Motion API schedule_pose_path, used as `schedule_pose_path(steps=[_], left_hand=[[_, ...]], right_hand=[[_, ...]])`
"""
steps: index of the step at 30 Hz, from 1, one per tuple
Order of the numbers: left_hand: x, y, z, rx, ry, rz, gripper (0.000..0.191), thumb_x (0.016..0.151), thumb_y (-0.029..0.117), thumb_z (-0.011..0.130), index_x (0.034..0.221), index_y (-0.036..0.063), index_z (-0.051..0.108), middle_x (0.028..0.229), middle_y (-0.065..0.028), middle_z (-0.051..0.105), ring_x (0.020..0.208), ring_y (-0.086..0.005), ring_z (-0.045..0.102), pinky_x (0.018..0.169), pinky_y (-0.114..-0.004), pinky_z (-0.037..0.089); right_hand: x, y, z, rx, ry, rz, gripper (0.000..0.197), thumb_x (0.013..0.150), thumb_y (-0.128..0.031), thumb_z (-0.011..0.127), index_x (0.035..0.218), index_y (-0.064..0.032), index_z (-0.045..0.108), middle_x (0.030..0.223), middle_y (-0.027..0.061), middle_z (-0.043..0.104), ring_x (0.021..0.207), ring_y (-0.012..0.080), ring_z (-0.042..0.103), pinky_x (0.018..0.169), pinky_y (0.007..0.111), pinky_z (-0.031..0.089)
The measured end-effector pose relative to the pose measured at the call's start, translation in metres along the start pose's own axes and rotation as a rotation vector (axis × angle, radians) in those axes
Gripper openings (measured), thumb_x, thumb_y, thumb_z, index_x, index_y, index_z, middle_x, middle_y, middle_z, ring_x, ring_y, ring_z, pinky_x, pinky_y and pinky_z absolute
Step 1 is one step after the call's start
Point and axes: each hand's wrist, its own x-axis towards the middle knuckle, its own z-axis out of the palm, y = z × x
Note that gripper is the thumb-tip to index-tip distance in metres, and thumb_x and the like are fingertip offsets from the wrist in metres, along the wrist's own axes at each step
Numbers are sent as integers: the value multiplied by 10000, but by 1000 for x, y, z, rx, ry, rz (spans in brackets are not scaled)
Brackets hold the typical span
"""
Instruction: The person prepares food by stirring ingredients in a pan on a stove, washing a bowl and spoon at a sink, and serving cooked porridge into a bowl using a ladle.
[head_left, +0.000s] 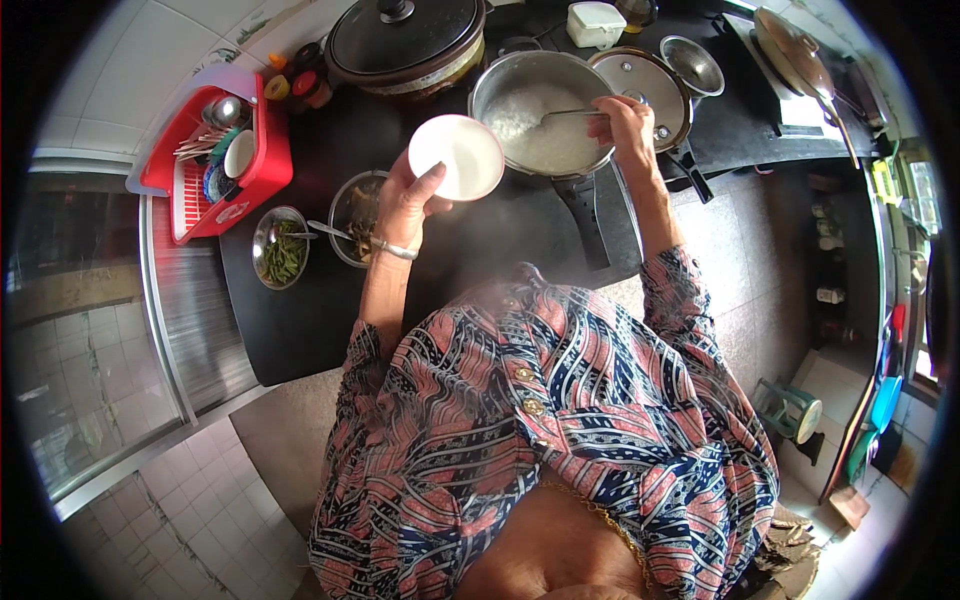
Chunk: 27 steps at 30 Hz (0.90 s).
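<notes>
My left hand holds a white bowl with a pink rim, its thumb over the edge; the inside looks white, and I cannot tell whether it holds anything. To its right, my right hand grips the handle of a metal ladle or spoon. The utensil's far end dips into pale, watery food, perhaps rice porridge, in a large metal pot. Steam rises in front of my shirt. The pot's black long handle points towards me.
A lidded brown pot stands behind. Right of the metal pot lie a pot lid and a metal bowl. At left are a red dish rack, a bowl of green vegetables and another food bowl, both with spoons.
</notes>
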Motion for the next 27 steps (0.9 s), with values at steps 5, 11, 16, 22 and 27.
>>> schedule_pose_path(steps=[5,11,16,22,27], left_hand=[[29,11,16,170,23,103,676,609,307,734,1146,35,429,971,-53,546,772,-87,547,491,-161,442],[70,3,39,340,116,316,686,530,349,768,1044,-17,499,911,-119,584,760,-174,582,624,-269,481],[100,-8,43,362,73,418,670,584,321,748,1094,-8,464,881,-71,564,650,-98,558,469,-183,446],[102,-12,51,-19,-22,99,537,671,353,687,1087,79,486,906,-40,575,686,-128,587,495,-212,483],[92,-13,32,-220,-142,83,522,721,368,633,1117,74,462,911,-48,581,697,-127,584,518,-217,482]], right_hand=[[-3,-16,-14,-27,-28,-57,206,721,-108,472,752,58,589,558,108,559,411,128,511,385,222,380],[-12,-58,-23,-76,-85,-174,200,719,-95,469,766,57,590,570,111,564,413,127,524,365,207,389],[-34,-94,-16,-130,-99,-346,212,732,-101,468,810,31,615,573,97,569,420,103,518,372,192,384],[-54,-79,-5,-790,-468,-1104,182,715,-24,540,895,-8,564,692,99,561,557,193,566,480,270,453],[-63,-80,-17,-728,-356,-1198,224,680,17,537,900,-22,556,706,92,558,570,215,568,491,271,453]])
